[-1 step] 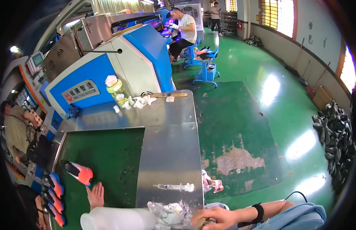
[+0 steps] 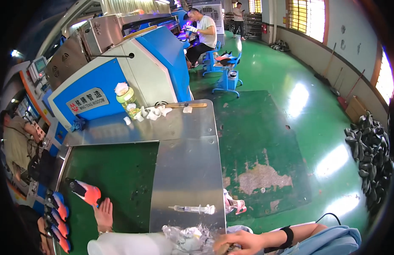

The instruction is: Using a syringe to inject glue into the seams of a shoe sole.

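My left hand (image 2: 104, 212) lies flat, fingers spread, on the green mat (image 2: 116, 182) beside an orange-and-black shoe sole (image 2: 84, 191). My right hand (image 2: 239, 242) pinches crumpled clear plastic wrap (image 2: 188, 236) on the steel bench (image 2: 186, 170), near a clear plastic syringe (image 2: 192, 208).

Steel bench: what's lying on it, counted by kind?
Syringe: 1
Crumpled foil wad, under the right hand: 1
Wooden stick: 1
Bottle of yellow liquid: 1
Total: 4, leaving out the white scraps.
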`<state>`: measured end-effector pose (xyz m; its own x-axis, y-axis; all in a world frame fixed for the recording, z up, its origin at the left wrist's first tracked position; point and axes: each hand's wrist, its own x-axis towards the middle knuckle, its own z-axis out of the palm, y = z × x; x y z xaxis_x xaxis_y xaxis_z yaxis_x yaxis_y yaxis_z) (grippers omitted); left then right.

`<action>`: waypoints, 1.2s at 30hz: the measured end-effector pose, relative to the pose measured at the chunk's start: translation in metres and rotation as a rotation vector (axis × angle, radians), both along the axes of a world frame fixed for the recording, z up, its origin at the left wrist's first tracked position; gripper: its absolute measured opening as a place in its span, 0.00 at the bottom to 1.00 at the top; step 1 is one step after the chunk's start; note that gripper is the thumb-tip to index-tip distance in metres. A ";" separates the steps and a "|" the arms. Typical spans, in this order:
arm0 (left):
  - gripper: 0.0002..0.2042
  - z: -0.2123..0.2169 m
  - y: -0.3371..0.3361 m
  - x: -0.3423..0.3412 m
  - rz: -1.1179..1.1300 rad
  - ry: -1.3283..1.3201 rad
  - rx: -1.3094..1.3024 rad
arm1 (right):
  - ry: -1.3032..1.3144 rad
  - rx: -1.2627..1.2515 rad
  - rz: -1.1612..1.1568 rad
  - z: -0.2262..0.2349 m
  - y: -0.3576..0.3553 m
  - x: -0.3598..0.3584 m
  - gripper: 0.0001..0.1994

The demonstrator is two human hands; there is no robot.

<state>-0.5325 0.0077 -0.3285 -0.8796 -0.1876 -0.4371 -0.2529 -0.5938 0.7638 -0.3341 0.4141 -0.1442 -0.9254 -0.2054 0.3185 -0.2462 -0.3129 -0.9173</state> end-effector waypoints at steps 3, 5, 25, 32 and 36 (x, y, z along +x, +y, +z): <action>0.27 -0.019 0.022 -0.004 -0.018 -0.005 -0.023 | -0.113 0.005 0.073 0.005 0.009 -0.001 0.19; 0.26 -0.025 0.031 0.004 -0.018 -0.006 -0.054 | -0.007 0.036 0.057 -0.006 0.006 -0.004 0.21; 0.23 0.147 0.016 0.261 0.429 0.311 -0.667 | -0.014 -0.013 0.064 -0.015 0.011 0.020 0.12; 0.22 0.193 -0.003 0.469 0.705 0.141 -0.946 | -0.270 -0.236 -0.121 -0.030 -0.019 0.021 0.09; 0.22 0.185 0.034 0.543 0.780 -0.008 -0.971 | -0.264 -0.245 -0.148 -0.021 -0.028 0.034 0.15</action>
<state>0.0106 0.0414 -0.1438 -0.3864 -0.9065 0.1699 -0.0935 0.2218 0.9706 -0.3002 0.3861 -0.1648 -0.9960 -0.0111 0.0883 -0.0703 -0.5097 -0.8575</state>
